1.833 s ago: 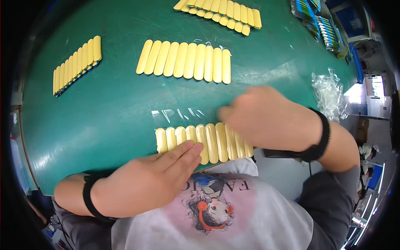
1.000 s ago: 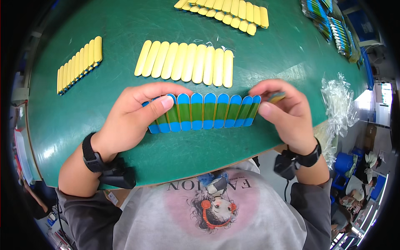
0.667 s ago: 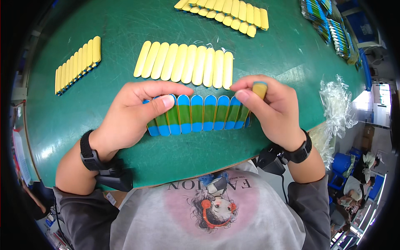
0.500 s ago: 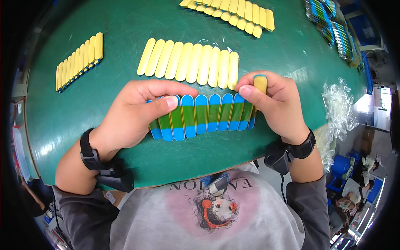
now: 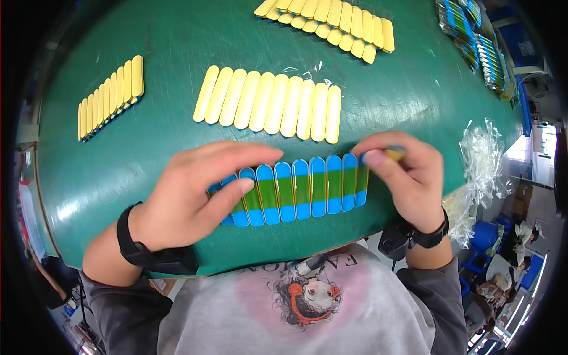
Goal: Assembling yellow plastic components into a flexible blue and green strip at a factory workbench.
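A row of short, round-ended strips like nail files (image 5: 286,189) lies side by side in front of me, blue and green face up. My left hand (image 5: 195,186) is over the row's left end, thumb and forefinger spread apart, covering some strips. At the right end, the thumb and forefinger of my right hand (image 5: 408,171) come together by the last strip. A loose nail file (image 5: 394,153), yellow with a blue edge, is held in the right hand's curled fingers, blurred and mostly hidden.
Beyond my hands lies a yellow-side-up row (image 5: 267,102); a smaller stack (image 5: 112,97) is at left and overlapping rows (image 5: 337,23) at the far edge. Bagged strips (image 5: 473,41) are at far right. Crumpled clear plastic (image 5: 482,160) sits by the table's right edge.
The left thumb and forefinger have spread apart. The held nail file has tipped from upright to slanting in my right hand. The row looks more even, and the whole view has shifted slightly.
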Demonstrator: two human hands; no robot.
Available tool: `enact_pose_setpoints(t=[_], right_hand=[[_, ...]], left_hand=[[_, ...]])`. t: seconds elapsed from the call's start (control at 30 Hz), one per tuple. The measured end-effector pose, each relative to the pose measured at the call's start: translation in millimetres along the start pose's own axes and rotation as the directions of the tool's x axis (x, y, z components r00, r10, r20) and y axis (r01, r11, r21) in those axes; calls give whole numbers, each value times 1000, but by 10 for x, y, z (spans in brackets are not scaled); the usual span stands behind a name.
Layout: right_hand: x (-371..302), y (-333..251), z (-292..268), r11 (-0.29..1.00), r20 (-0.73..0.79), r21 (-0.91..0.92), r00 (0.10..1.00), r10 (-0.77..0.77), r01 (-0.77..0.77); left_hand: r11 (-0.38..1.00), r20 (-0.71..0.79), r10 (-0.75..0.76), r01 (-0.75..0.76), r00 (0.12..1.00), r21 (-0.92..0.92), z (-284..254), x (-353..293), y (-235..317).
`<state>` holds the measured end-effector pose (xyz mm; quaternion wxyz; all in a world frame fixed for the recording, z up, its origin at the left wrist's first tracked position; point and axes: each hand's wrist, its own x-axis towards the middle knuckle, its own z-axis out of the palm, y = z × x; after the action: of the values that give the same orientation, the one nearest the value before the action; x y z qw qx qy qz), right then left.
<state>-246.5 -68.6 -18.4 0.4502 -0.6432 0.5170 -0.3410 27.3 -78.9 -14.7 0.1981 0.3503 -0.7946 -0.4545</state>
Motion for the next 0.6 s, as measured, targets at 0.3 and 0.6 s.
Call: enact_pose_setpoints(t=[0.3,0.6], right_hand=[[-190,-70,-110,710,330,-527,883,-334,466],[-265,-196,-116,536,188,-494,686,-703,685]], left_hand=[[757,138,164,-214,977,618,93,18,120],[969,-152,197,-168,969,184,122,-144,230]])
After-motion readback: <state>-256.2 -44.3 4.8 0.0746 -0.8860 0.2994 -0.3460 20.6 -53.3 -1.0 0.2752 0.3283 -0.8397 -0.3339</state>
